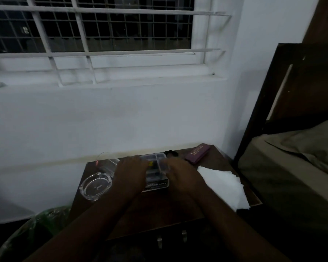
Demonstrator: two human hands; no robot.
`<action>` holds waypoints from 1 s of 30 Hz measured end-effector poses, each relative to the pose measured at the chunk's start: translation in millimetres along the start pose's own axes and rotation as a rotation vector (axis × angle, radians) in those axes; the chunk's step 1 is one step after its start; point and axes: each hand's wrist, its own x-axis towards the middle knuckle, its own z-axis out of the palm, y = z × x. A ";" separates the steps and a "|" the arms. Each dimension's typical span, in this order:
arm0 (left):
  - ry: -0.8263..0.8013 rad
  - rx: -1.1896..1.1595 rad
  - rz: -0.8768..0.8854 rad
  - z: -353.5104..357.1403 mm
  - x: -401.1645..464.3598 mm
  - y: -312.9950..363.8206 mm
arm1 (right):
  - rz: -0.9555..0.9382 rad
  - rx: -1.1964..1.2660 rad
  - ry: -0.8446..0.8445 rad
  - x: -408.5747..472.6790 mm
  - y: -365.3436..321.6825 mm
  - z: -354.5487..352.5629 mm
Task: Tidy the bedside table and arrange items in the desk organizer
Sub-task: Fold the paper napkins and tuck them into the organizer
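The clear desk organizer (155,167) sits at the back middle of the bench (159,210), its long axis running away from the person. Both hands flank it: the left hand (130,174) rests on its left edge, and the right hand (180,176) seems to pinch a clear part at its right wall, though dim light hides either grip. Neither hand is nearer.

The organizer (155,167) stands on the bedside table (159,210), near the back. Left of it lies an ashtray (96,186), with a glass (110,163) behind that. A tissue (223,186) lies to its right, a case (197,153) behind the tissue. The bed (292,167) stands right of the table.
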 end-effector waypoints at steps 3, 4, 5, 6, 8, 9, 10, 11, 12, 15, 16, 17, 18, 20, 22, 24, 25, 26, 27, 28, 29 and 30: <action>0.101 -0.218 0.193 -1.3 14.0 38.9 | 0.124 0.115 0.181 -4.0 35.3 -30.2; 0.038 -0.343 0.296 3.9 17.1 54.9 | 0.229 0.022 0.172 -7.0 53.9 -40.5; -0.059 -0.442 0.380 12.8 19.4 72.7 | 0.344 -0.101 0.096 -13.4 74.9 -50.3; -0.149 -0.498 0.421 23.6 19.6 89.7 | 0.441 -0.211 0.002 -22.6 94.7 -58.6; -0.265 -0.532 0.369 49.9 17.3 117.2 | 0.561 -0.323 -0.120 -43.7 124.5 -71.6; -0.293 -0.541 0.323 63.2 15.6 126.7 | 0.563 -0.346 -0.151 -51.9 132.2 -76.2; -0.307 -0.543 0.292 74.8 14.4 135.4 | 0.555 -0.338 -0.181 -58.8 137.0 -80.5; -0.300 -0.527 0.274 84.2 13.4 141.0 | 0.566 -0.312 -0.205 -64.0 139.1 -82.9; -0.279 -0.499 0.264 91.1 12.4 144.3 | 0.586 -0.288 -0.222 -68.1 140.9 -83.9; -0.176 -0.450 0.249 103.3 11.3 145.4 | 0.619 -0.255 -0.206 -71.1 142.2 -82.7; -0.156 -0.450 0.248 106.0 10.8 145.2 | 0.618 -0.249 -0.194 -70.7 143.3 -81.2; -0.147 -0.455 0.250 108.1 9.9 144.9 | 0.617 -0.244 -0.188 -70.0 142.6 -79.9; -0.142 -0.460 0.252 109.4 9.4 144.9 | 0.608 -0.244 -0.182 -68.5 141.6 -78.7; -0.132 -0.456 0.249 110.6 7.5 145.2 | 0.596 -0.226 -0.159 -66.7 141.4 -76.0; -0.109 -0.460 0.242 111.0 4.6 145.0 | 0.605 -0.198 -0.170 -64.9 139.1 -72.9; -0.100 -0.474 0.236 110.8 2.1 144.3 | 0.623 -0.213 -0.198 -62.3 136.7 -71.4; -0.095 -0.482 0.235 110.9 2.0 143.9 | 0.622 -0.237 -0.215 -59.8 136.6 -71.9; -0.092 -0.491 0.236 110.7 1.9 143.6 | 0.613 -0.263 -0.238 -56.8 137.0 -72.7; -0.093 -0.501 0.237 110.1 1.8 143.7 | 0.605 -0.282 -0.257 -54.4 137.0 -73.5; -0.097 -0.510 0.237 109.5 2.0 143.7 | 0.599 -0.293 -0.256 -52.0 136.9 -74.0; -0.102 -0.513 0.237 108.8 2.5 143.6 | 0.598 -0.291 -0.246 -50.0 136.0 -73.9; -0.108 -0.509 0.239 108.2 2.6 144.0 | 0.599 -0.275 -0.240 -49.0 135.0 -72.7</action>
